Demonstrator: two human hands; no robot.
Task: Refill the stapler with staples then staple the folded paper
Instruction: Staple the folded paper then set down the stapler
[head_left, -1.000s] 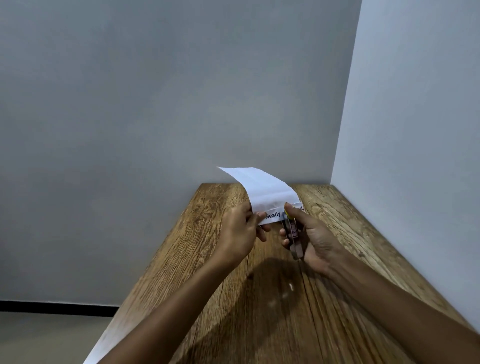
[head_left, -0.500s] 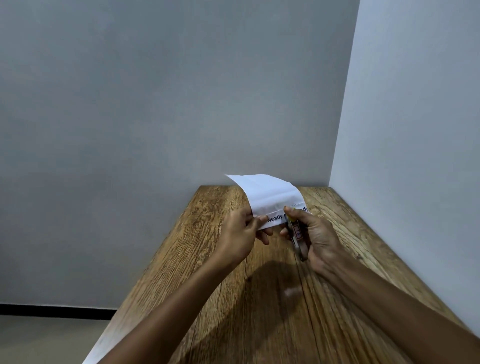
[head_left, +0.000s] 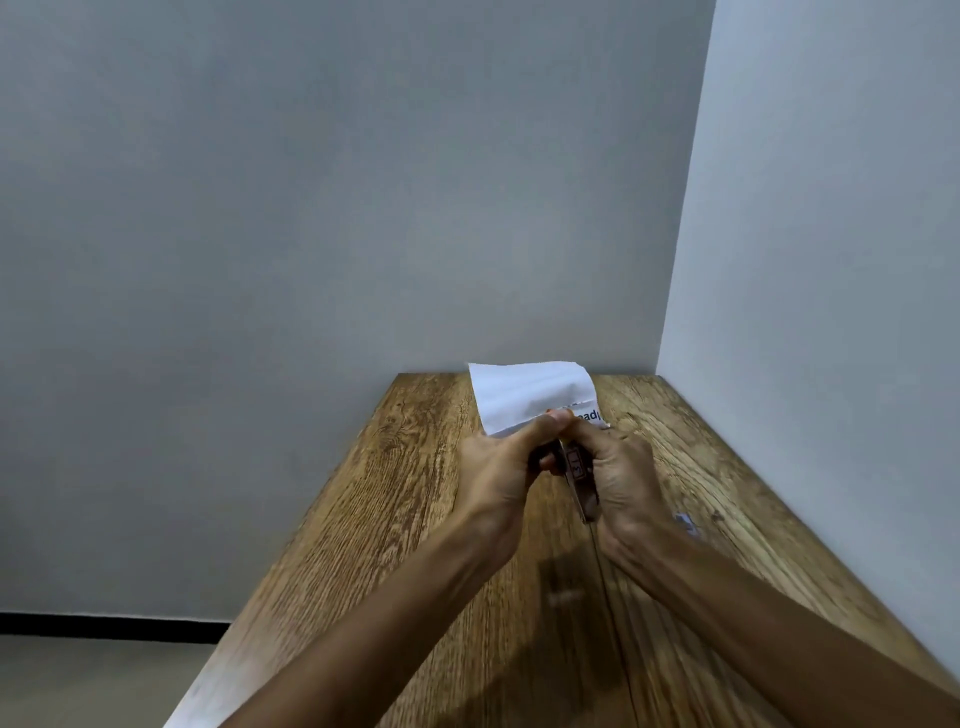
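While both hands meet above the wooden table (head_left: 395, 519), the stapler (head_left: 581, 480) sits clamped in the right hand (head_left: 621, 480), its narrow body running from the heel of the palm up toward the fingertips, with a small label showing on its top face. The right fingers (head_left: 605, 447) are curled shut around the stapler's far side, and the thumb lies along its near side; only a thin strip of the tool shows between the two hands. The left hand (head_left: 498, 470) is closed as well, its thumb (head_left: 545, 423) pressed down at the stapler's front end, right where the lower edge of the folded paper (head_left: 530, 392) enters. The left fingers beneath are mostly hidden, so whether they pinch the paper from below or press on the stapler cannot be told.

The paper is white and stands up and away from the hands, held off the table, its free end curving back toward the corner where the two grey walls (head_left: 311, 234) meet. A few printed letters show along its lower right edge, just beside the right fingertips. The stapler's mouth is hidden under the thumbs. A small pale object (head_left: 685, 522), blurred, lies on the table just beside the right wrist.
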